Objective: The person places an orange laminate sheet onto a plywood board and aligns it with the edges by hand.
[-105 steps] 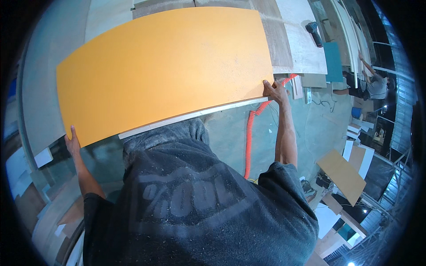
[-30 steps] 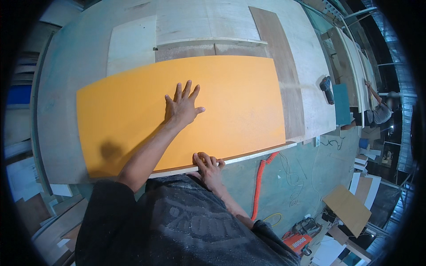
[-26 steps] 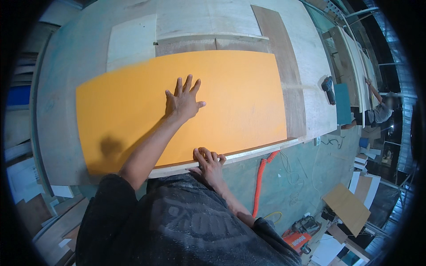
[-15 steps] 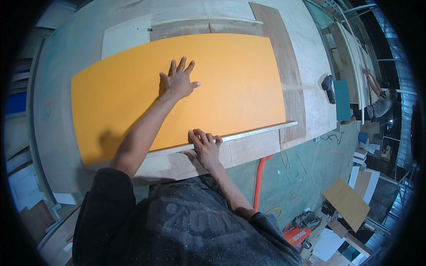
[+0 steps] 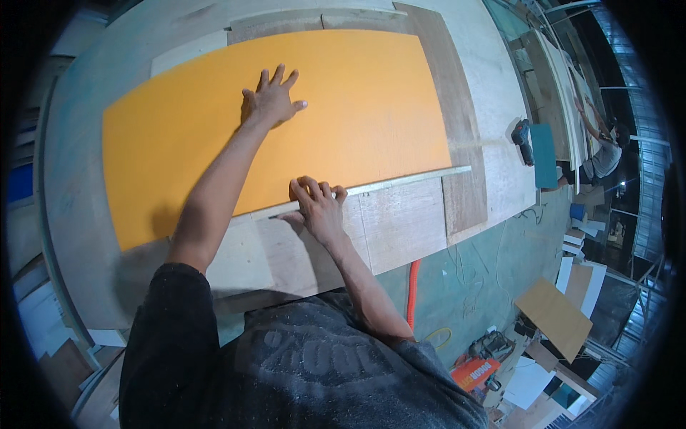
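A large yellow-orange panel (image 5: 357, 93) lies flat on the wide work table. My left hand (image 5: 270, 101) rests on its upper face, palm down and fingers spread. Along the panel's near edge runs a long narrow wooden strip (image 5: 404, 183), its right end reaching past the panel. My right hand (image 5: 321, 209) has its fingers curled over this strip, left of the strip's middle. The thumb side is partly hidden. Pale wooden boards (image 5: 400, 222) lie on the near side of the strip.
A brown board (image 5: 461, 107) lies right of the panel. A dark handheld power tool (image 5: 523, 141) sits at the table's right side. An orange hose (image 5: 412, 293) hangs by the near edge. Another person (image 5: 604, 154) works at stacked sheets far right. Board offcuts (image 5: 554, 318) litter the floor.
The yellow panel and wooden strip have slid away from me, along with both hands. More of the pale boards shows on the near side. The hands keep the same poses.
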The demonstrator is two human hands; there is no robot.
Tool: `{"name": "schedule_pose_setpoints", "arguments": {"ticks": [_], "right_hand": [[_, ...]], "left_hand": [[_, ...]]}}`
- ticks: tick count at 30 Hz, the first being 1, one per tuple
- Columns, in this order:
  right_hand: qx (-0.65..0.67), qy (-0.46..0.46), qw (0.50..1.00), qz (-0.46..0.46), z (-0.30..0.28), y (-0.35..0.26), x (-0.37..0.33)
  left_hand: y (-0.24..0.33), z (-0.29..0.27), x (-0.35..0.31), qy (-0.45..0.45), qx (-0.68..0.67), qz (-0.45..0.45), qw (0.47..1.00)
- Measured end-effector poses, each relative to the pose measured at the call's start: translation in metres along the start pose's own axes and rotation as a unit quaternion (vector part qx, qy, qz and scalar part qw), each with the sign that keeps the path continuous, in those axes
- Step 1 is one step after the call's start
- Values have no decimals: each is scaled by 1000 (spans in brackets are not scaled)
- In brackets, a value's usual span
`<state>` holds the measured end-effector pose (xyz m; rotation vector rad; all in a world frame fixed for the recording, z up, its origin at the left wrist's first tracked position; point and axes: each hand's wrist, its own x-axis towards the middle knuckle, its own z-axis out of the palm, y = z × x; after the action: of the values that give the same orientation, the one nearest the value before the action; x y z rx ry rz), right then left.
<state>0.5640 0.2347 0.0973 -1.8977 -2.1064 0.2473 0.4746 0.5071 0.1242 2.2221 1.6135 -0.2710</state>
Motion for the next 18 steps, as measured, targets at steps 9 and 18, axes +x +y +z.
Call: {"name": "schedule_pose_setpoints", "arguments": {"ticks": [9,18], "right_hand": [[13,27,1000,-7,2,-2,6],[47,74,996,-20,1,-4,21]], "left_hand": [[-4,19,21,45,-1,-21,999],[-10,1,29,52,14,-39,998]]}}
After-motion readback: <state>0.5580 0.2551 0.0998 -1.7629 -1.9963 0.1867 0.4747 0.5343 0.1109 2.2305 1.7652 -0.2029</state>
